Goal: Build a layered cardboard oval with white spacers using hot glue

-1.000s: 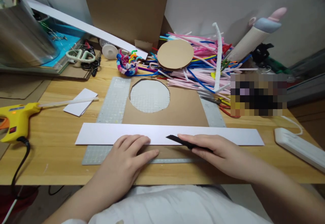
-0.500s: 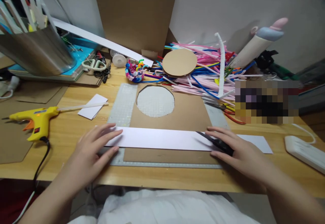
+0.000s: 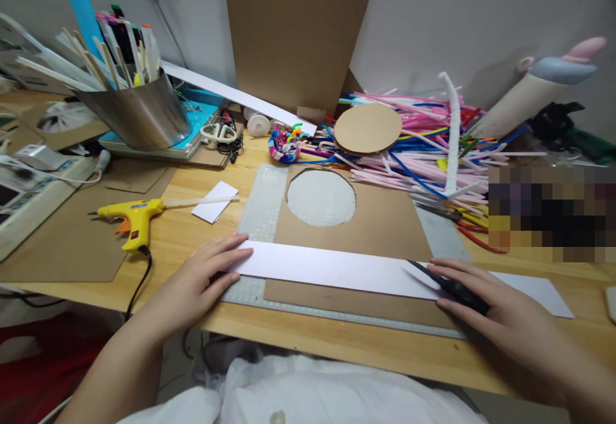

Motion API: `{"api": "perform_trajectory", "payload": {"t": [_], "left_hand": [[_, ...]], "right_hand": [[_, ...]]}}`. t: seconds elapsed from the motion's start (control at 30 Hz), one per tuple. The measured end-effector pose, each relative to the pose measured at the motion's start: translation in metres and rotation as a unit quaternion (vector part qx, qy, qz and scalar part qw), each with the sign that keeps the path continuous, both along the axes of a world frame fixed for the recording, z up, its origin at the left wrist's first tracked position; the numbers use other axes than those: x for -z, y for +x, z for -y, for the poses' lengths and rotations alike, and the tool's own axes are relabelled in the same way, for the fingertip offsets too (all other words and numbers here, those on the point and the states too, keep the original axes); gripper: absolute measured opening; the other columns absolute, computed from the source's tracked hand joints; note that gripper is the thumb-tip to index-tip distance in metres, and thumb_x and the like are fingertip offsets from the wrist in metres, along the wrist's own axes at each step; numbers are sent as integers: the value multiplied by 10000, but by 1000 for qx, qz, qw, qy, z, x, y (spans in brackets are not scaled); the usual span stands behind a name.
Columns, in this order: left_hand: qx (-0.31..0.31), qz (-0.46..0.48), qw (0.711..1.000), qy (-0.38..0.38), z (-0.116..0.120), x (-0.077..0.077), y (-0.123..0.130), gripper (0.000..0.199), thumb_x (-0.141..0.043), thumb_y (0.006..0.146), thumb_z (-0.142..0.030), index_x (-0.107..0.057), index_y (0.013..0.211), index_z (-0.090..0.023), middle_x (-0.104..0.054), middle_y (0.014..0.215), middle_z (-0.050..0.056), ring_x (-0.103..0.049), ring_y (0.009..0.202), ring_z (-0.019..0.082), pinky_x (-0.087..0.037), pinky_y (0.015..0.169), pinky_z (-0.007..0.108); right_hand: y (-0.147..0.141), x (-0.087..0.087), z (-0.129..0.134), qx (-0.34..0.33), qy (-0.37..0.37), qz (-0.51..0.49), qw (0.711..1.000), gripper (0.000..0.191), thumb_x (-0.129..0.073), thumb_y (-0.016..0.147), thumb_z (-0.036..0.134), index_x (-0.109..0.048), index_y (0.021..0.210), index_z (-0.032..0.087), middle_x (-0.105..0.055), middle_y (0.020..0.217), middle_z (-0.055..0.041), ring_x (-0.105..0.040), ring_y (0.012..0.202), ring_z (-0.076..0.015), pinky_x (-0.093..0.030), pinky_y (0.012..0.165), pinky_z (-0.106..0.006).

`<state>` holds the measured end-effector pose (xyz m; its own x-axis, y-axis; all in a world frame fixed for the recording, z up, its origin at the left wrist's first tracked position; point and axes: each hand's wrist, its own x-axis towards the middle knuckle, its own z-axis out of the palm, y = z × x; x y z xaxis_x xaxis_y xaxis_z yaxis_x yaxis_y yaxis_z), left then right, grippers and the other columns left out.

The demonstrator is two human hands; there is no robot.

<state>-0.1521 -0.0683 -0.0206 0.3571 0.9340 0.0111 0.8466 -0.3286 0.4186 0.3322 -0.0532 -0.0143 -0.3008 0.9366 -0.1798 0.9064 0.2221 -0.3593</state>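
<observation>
A long white paper strip lies across a brown cardboard sheet that has a round hole near its top left. My left hand rests on the strip's left end, its fingers stretched out and the thumb apart near the lower edge. In my right hand is a black utility knife, with its pointed tip slanting left over the strip. The strip's right end shows past this hand. Under the cardboard is a translucent cutting mat.
A yellow glue gun lies on the left, beside small white papers. At the back are a metal cup of sticks, scissors, a cardboard disc, pipe cleaners, a bead bundle and an upright cardboard panel.
The camera view has swung left, so everything sits further right and more of the left side shows. Both hands stay at the strip, and the knife remains in the right one.
</observation>
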Motion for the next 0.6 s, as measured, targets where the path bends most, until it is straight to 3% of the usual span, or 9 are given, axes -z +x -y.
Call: {"api": "perform_trajectory", "payload": {"t": [0.1, 0.27, 0.47, 0.6], "left_hand": [[-19, 29, 999, -4, 3, -2, -7, 458, -432, 938, -346, -416, 1394, -307, -413, 1489, 52, -383, 1363, 235, -333, 1118, 445], [-160, 100, 982, 35, 7, 1, -18, 487, -397, 947, -352, -338, 1426, -285, -479, 1426, 69, -447, 1308, 228, -359, 1100, 440], [-95, 16, 995, 6, 4, 0, -15, 399, -457, 920, -411, -537, 1285, -272, -518, 1395, 67, -464, 1288, 244, -371, 1081, 439], [-93, 27, 995, 4, 0, 1, -13, 394, -428, 930, -442, -582, 1246, -264, -540, 1373, 66, -483, 1267, 234, -373, 1079, 421]], "right_hand": [[-1, 0, 2, 16, -6, 1, 1000, 411, -498, 911, 437, -574, 1286, 287, -495, 1410, -87, -480, 1272, -295, -408, 1048, -427], [-1, 5, 3, 39, 0, 1, 999, 464, -513, 865, 534, -593, 1265, 312, -512, 1397, -70, -496, 1252, -314, -411, 1037, -477], [-4, 5, 4, 34, 15, 14, 999, 449, -495, 882, 522, -596, 1263, 308, -516, 1396, -70, -499, 1252, -316, -433, 1023, -462], [-1, 9, 4, 32, 43, 17, 998, 493, -482, 851, 592, -622, 1234, 315, -557, 1357, -60, -554, 1195, -323, -491, 962, -477]]}}
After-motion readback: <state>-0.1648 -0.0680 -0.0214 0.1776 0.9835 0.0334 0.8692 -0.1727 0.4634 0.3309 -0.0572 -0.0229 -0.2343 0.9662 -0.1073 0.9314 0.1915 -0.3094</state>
